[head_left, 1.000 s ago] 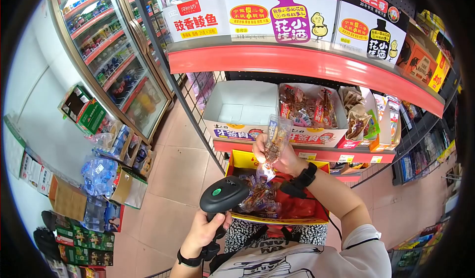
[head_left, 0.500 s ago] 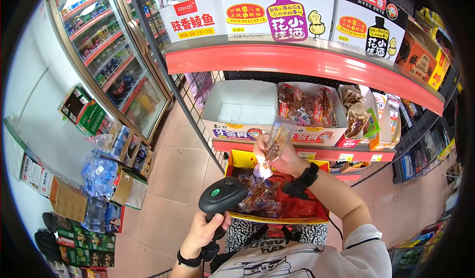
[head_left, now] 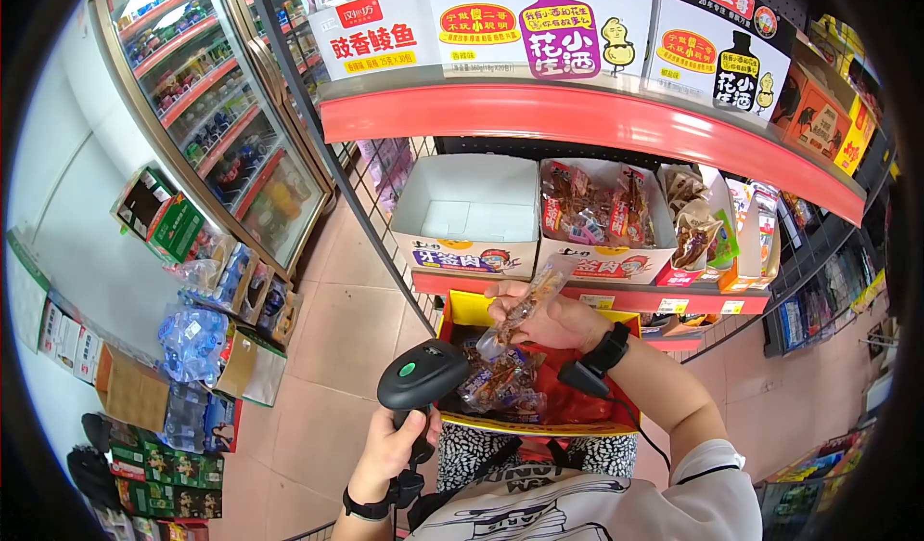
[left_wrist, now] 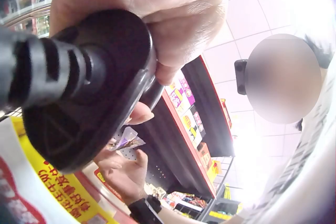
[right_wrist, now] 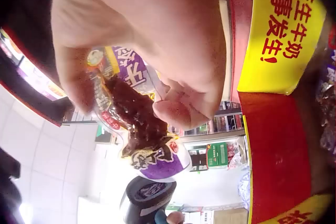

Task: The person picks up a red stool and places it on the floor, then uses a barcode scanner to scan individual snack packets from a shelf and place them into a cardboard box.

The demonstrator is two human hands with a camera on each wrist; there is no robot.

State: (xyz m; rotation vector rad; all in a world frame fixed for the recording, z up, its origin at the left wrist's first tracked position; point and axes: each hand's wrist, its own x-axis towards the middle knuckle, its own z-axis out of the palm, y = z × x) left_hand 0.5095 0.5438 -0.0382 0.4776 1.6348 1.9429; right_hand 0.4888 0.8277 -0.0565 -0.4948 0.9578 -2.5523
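A black handheld barcode scanner [head_left: 421,374] is gripped by its handle in my left hand [head_left: 390,450], its head above the left side of a yellow box [head_left: 467,308] on the lap. My right hand [head_left: 568,325] pinches a clear snack packet [head_left: 527,308] over the box's far side. In the right wrist view, thumb and fingers hold the upper part of this packet [right_wrist: 137,112], which shows dark brown meat and purple print. The scanner head [right_wrist: 149,195] appears below the packet there. More snack packets [head_left: 502,387] lie in the box beside red glossy material [head_left: 582,387].
Ahead, a low shelf holds a white open carton [head_left: 467,204] and a carton of red-printed packets [head_left: 602,209]. A red-edged shelf [head_left: 577,117] juts out above them. At left stand a glass-door fridge [head_left: 212,89] and wrapped bottles [head_left: 192,344]. A cable [head_left: 654,425] trails from the right wrist.
The right hand has turned and tilted the packet from nearly upright to a slant, its lower end now nearer the scanner. The scanner has shifted slightly left and down.
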